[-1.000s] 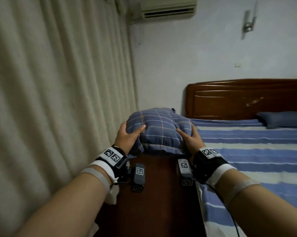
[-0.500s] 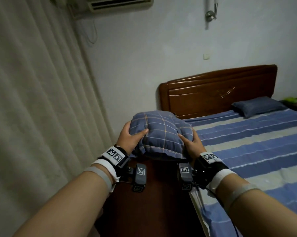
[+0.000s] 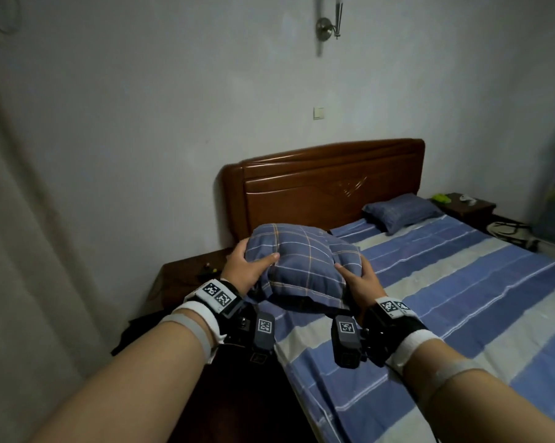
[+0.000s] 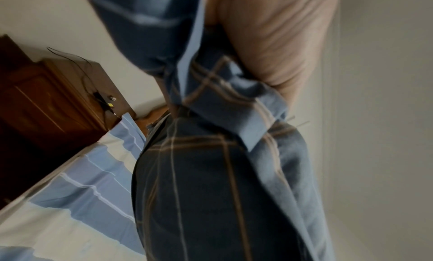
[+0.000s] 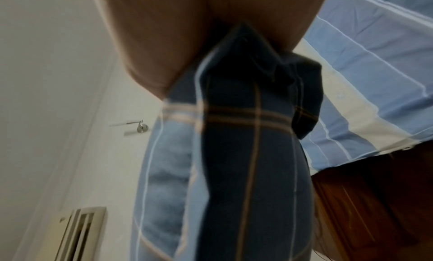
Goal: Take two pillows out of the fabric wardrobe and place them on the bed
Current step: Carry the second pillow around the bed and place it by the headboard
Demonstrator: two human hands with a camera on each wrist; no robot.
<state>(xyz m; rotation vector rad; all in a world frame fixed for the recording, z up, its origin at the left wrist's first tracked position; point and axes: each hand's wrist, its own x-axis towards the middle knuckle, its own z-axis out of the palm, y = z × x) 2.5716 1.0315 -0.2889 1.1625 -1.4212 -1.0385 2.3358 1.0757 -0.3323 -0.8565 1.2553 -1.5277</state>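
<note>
Head view: the person holds one plaid pillow [image 3: 305, 266] between both hands over the near corner of the bed [image 3: 461, 298], clear of the sheet. The left hand [image 3: 247, 268] grips its left end, thumb curled on top; the right hand [image 3: 359, 281] clasps its right end. A second pillow [image 3: 401, 212] already lies by the headboard [image 3: 327, 187], so two pillows show, one placed and one in the air. The job looks past halfway: only setting this one down remains. The wardrobe is out of view.

Left wrist view: blurred; the palm [image 4: 269, 42] presses into bunched plaid cloth, bed below.

Right wrist view: the pillow is wedged in the hand's [image 5: 164, 42] fork, above the striped sheet [image 5: 374, 61].
</note>
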